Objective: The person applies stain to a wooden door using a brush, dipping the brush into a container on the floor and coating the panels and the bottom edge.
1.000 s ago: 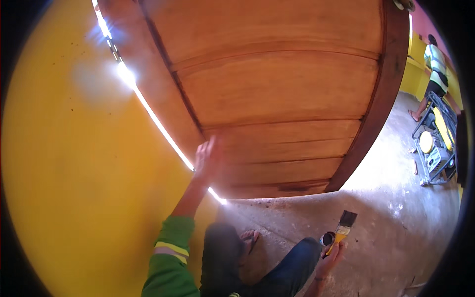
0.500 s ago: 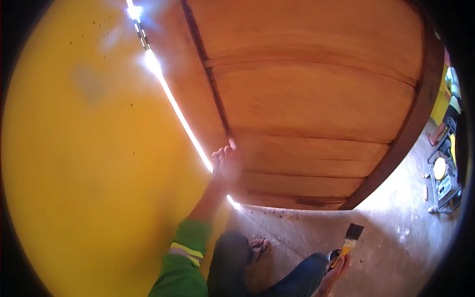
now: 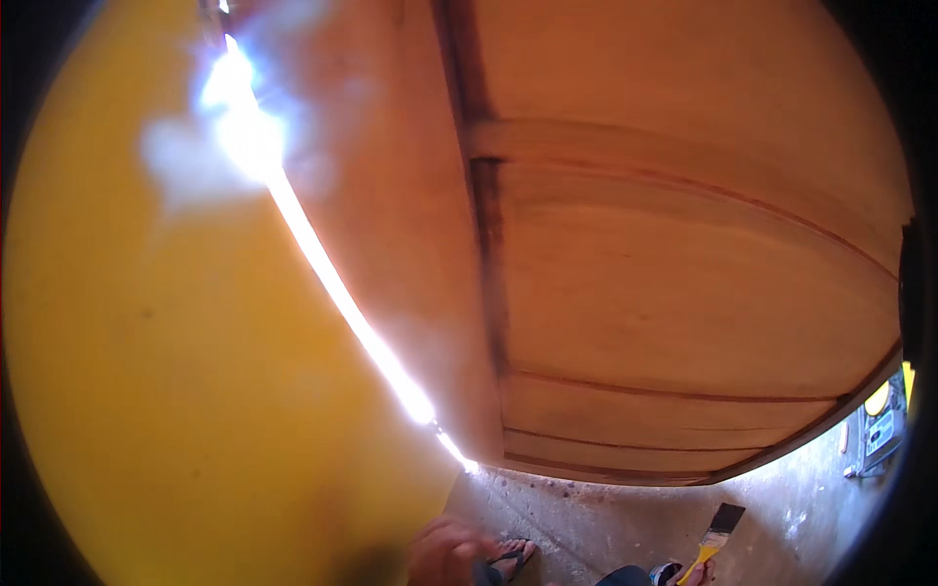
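A brown wooden panelled door (image 3: 674, 283) fills the upper middle and right, with dark lines along its panel joints. At the lower right my right hand (image 3: 700, 574) is closed round the yellow handle of a paintbrush (image 3: 721, 525), its dark bristles pointing up. Beside that hand is a small round-rimmed thing (image 3: 665, 573), mostly cut off; I cannot make out its kind. My left hand (image 3: 451, 553) is low at the bottom edge, below the door and apart from it. Motion smears its fingers.
A yellow wall (image 3: 195, 371) stands at the left, with a bright strip of light between it and the door. Below lies a concrete floor (image 3: 606, 523), where my sandalled foot (image 3: 515, 555) shows. A grey machine with yellow parts (image 3: 882, 430) stands at the far right.
My left hand has come off the door's lower left part and dropped to the bottom edge. The view has shifted closer to the door. The paintbrush stays in my right hand.
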